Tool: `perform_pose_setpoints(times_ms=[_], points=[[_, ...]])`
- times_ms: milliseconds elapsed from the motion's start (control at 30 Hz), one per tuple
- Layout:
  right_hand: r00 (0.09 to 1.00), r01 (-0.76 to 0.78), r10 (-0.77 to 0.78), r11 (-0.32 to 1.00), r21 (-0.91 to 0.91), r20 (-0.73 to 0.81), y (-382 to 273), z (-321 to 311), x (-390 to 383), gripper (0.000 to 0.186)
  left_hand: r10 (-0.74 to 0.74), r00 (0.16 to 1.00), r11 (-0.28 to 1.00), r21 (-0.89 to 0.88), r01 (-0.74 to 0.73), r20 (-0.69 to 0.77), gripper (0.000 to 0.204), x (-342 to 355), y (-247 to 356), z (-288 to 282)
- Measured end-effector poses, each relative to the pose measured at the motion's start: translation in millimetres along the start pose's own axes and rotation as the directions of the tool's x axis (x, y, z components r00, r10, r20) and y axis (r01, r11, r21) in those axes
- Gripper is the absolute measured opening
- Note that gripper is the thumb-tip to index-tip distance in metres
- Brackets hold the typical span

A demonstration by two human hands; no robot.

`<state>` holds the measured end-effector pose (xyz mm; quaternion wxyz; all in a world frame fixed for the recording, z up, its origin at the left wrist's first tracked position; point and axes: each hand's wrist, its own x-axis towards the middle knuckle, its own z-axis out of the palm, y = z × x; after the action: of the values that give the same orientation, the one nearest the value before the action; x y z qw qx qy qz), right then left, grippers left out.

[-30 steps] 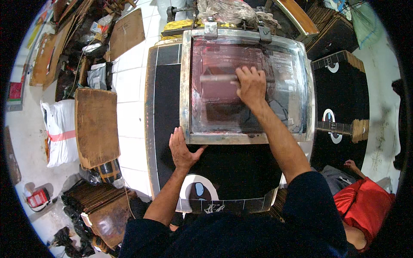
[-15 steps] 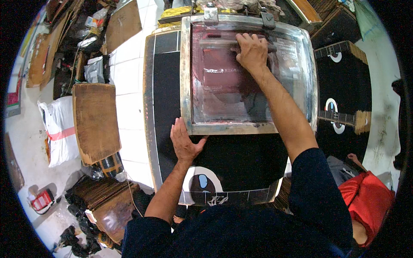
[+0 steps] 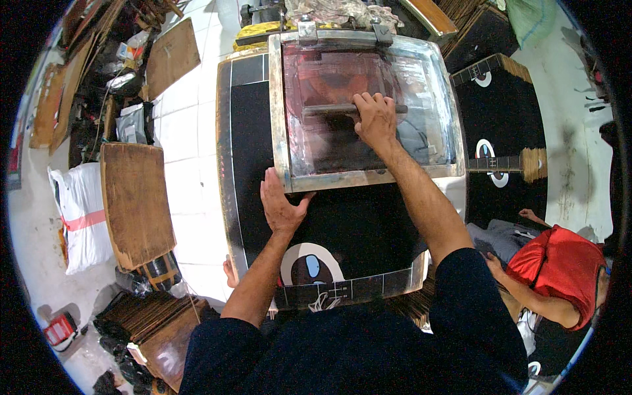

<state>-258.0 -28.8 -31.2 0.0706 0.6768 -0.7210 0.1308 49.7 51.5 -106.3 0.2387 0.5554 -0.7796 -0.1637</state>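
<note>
My right hand (image 3: 376, 121) is closed around the bar of a squeegee (image 3: 328, 110), which lies crosswise on the mesh of a screen-printing frame (image 3: 368, 179). Dark red ink (image 3: 332, 69) smears the mesh on both sides of the bar. At the frame's near left corner, my left hand (image 3: 284, 205) rests with fingers stretched out and thumb apart, touching the corner. Under the frame lies black fabric (image 3: 368, 224) on a board, printed with a white-ringed eye shape (image 3: 312, 264) near me. Two metal clamps (image 3: 307, 30) sit on the frame's far edge.
To the right, a person in a red top (image 3: 556, 276) is beside another board with black printed fabric (image 3: 503, 118). A brown wooden board (image 3: 137, 204) and white sack (image 3: 82, 220) stand at the left. Crumpled cloth (image 3: 342, 14) lies beyond the clamps.
My right hand has drawn the squeegee toward me across the mesh, from near the far edge to about mid-screen. The left hand stays at the corner. The whole view has shifted slightly.
</note>
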Motion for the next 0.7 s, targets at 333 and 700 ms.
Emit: perform_pose_setpoints(times_ms=[333, 700], points=[[0.998, -0.047, 0.048, 0.998, -0.032, 0.031, 7.6, 7.1, 28.8, 0.042, -0.32, 0.944, 0.811, -0.491, 0.317, 0.08, 0.103, 15.7, 27.4, -18.0], [0.975, 0.067, -0.076, 0.996, 0.052, 0.208, 30.0, -3.0, 42.3, 0.044, -0.355, 0.91, 0.778, -0.472, 0.415, 0.215, 0.109, 31.2, 38.8, -35.2]])
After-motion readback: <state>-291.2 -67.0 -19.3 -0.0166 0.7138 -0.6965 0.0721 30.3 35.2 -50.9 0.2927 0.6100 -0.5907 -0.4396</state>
